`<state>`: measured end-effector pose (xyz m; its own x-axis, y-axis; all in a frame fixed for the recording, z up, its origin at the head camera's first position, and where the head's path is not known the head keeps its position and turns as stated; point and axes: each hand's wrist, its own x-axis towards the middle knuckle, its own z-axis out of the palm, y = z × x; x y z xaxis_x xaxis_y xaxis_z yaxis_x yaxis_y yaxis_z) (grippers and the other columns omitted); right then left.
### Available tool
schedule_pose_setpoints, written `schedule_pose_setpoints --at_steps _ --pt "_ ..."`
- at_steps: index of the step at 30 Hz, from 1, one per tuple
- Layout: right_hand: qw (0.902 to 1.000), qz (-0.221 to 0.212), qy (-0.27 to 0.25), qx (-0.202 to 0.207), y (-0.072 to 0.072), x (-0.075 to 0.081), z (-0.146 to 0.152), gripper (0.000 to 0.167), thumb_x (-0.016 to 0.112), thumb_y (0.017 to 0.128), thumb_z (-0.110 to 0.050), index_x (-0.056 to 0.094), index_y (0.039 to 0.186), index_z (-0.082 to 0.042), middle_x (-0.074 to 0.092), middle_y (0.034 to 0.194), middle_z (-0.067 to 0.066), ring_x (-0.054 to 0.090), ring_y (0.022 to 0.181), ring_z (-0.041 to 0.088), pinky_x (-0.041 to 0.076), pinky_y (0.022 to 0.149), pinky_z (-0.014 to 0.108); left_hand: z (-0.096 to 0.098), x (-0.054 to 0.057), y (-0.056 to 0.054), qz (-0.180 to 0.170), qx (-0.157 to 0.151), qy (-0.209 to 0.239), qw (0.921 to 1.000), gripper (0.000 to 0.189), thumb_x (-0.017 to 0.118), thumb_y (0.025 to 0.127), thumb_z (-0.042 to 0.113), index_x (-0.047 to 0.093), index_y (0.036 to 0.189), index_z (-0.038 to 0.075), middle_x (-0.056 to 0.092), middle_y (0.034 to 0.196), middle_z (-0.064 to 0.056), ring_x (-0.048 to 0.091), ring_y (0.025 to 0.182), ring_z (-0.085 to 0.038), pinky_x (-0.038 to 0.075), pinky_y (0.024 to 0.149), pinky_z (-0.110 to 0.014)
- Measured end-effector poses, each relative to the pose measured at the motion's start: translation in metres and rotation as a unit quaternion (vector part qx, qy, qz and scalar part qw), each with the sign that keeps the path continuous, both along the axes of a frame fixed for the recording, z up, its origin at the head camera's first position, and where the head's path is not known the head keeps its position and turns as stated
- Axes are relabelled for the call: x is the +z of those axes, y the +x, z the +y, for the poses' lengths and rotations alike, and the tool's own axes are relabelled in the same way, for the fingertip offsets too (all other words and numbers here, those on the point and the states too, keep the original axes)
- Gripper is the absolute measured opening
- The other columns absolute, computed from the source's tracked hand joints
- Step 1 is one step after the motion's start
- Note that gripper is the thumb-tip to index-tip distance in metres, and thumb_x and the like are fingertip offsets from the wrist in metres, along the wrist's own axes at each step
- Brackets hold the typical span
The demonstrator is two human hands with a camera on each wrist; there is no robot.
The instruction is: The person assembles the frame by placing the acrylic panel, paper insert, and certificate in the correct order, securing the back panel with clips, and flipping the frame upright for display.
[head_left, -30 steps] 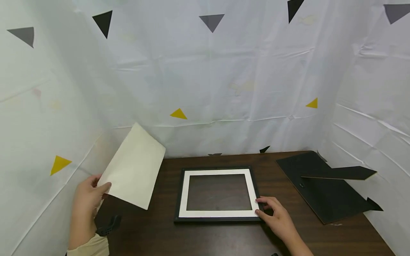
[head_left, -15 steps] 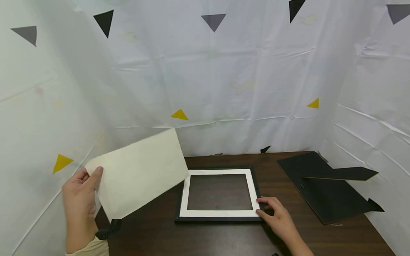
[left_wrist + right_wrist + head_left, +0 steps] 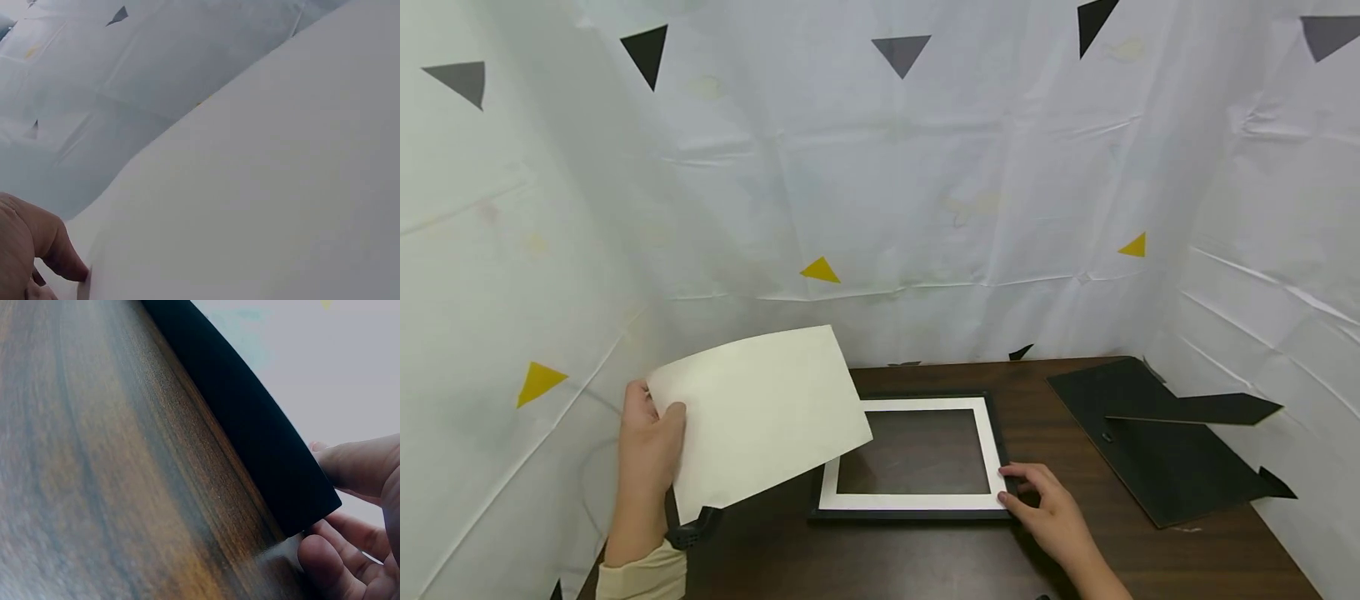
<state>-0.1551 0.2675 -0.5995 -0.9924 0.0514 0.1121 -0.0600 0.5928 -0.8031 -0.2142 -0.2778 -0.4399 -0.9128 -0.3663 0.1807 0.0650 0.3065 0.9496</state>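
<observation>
A cream sheet of paper (image 3: 760,408) is held up by its left edge in my left hand (image 3: 647,454), thumb on the near face. Its lower right corner overlaps the picture frame in the head view. The black picture frame (image 3: 910,516), with a white mat (image 3: 925,502) inside, lies on the table. My right hand (image 3: 1051,512) grips the frame's right side near the lower corner. In the right wrist view, the fingers (image 3: 320,559) curl at the black frame corner. The left wrist view shows the pale sheet bending away from the thumb (image 3: 59,253).
At the right a black backing board (image 3: 1180,475) lies on the brown wooden table (image 3: 910,558), its stand leg (image 3: 1202,407) tilted up. White cloth (image 3: 925,183) with printed triangles walls in the back and sides.
My left hand has swung the sheet from tilted upright to sideways, then carried it right and slightly down, over the frame's left part. My right hand and the frame stay put.
</observation>
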Motion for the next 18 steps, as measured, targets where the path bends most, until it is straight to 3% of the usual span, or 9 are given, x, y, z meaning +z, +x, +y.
schedule_pose_setpoints --at_steps 5,10,14,18 --pt "0.9999 -0.010 -0.013 0.001 0.000 0.001 -0.001 0.038 0.086 0.096 -0.026 0.075 0.132 -0.023 0.068 0.137 0.003 0.067 0.114 0.023 0.054 0.082 0.031 0.005 -0.008 -0.006 -0.048 -0.045 -0.009 0.9978 0.057 0.048 0.105 0.003 0.034 0.160 -0.001 0.056 0.148 -0.027 0.066 0.099 -0.017 0.059 0.073 -0.027" --pt "0.9998 -0.013 -0.016 0.001 0.000 0.003 -0.002 0.038 0.086 0.097 -0.024 0.074 0.132 -0.022 0.067 0.137 0.005 0.068 0.114 0.025 0.055 0.079 0.029 0.003 -0.018 -0.013 -0.097 -0.033 -0.052 0.9934 0.051 0.053 0.109 0.013 0.046 0.157 -0.005 0.064 0.142 -0.031 0.071 0.094 -0.020 0.059 0.071 -0.027" --pt "0.9997 -0.017 -0.019 0.002 -0.001 0.004 -0.003 0.038 0.086 0.097 -0.024 0.074 0.133 -0.022 0.067 0.138 0.005 0.068 0.115 0.026 0.055 0.078 0.029 -0.001 -0.028 -0.019 -0.091 -0.004 -0.070 0.9934 0.044 0.060 0.112 0.024 0.060 0.148 0.000 0.071 0.133 -0.026 0.072 0.086 -0.016 0.060 0.068 -0.028" --pt "0.9994 -0.019 -0.029 0.001 0.000 0.004 -0.002 0.037 0.085 0.098 -0.024 0.074 0.133 -0.021 0.066 0.138 0.007 0.067 0.117 0.028 0.057 0.071 0.028 -0.003 -0.036 -0.021 -0.058 0.016 -0.152 0.9866 0.038 0.057 0.115 0.033 0.065 0.140 0.007 0.075 0.121 -0.021 0.070 0.086 -0.022 0.054 0.068 -0.033"
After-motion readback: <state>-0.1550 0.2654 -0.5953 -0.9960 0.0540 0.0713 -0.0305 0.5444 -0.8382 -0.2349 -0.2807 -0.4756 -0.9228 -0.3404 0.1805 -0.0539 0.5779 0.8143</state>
